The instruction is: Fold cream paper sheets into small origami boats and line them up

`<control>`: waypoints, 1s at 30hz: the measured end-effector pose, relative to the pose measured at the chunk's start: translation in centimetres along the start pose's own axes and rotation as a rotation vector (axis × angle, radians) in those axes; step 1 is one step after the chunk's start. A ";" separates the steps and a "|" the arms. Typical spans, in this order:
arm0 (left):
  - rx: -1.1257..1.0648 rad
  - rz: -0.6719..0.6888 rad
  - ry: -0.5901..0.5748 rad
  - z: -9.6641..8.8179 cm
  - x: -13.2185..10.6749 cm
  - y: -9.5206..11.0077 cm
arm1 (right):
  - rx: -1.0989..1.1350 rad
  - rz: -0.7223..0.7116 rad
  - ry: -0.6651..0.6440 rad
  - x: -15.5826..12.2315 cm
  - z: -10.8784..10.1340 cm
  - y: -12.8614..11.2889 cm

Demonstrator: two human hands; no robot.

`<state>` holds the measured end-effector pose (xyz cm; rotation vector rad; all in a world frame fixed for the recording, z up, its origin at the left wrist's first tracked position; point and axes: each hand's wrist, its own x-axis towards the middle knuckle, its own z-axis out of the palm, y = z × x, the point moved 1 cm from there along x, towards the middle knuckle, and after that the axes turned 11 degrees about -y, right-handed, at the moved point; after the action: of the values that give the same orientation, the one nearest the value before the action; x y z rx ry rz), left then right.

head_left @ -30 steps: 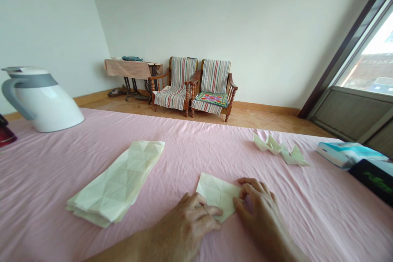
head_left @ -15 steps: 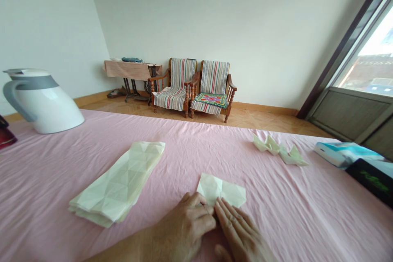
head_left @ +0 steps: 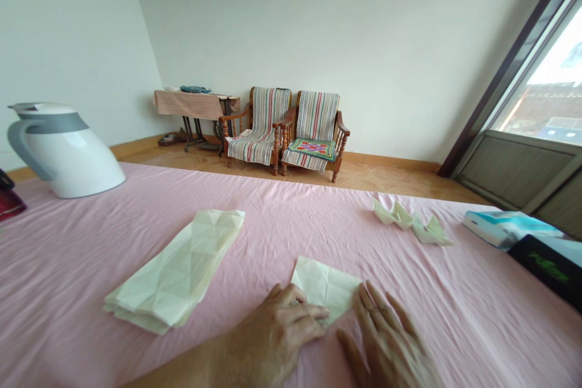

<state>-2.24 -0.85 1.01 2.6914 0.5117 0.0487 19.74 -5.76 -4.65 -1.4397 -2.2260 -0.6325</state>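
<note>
A pale green sheet of folded paper [head_left: 325, 285] lies on the pink cloth in front of me, with crease lines across it. My left hand [head_left: 284, 327] presses on its lower left part, fingers bent and closed against the paper. My right hand [head_left: 386, 327] lies flat at the paper's right corner, fingers stretched out and thumb apart. Left of my hands is a stack of creased pale green paper [head_left: 177, 270]. Toward the back right sit pointed folded paper pieces [head_left: 411, 222].
A white and grey jug [head_left: 77, 154] stands at the left, near a dark red object [head_left: 10, 201]. On the right are a blue and white tissue pack [head_left: 504, 227] and a black box [head_left: 541, 267]. Beyond the pink-covered table [head_left: 282, 218] stand two wooden armchairs [head_left: 313, 124].
My right hand has slid right, from beside my left fingers to the paper's right corner, and its thumb has spread. The paper's right corner is now folded in. My left hand has barely moved.
</note>
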 end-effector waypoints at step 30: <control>0.224 -0.040 0.081 -1.1 1.0 -0.8 | 0.420 -0.067 -0.082 0.0 1.0 -2.0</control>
<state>-1.70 0.66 1.68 2.9052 0.6295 0.0946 17.80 -5.93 -5.76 -1.1979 -2.2999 -0.1109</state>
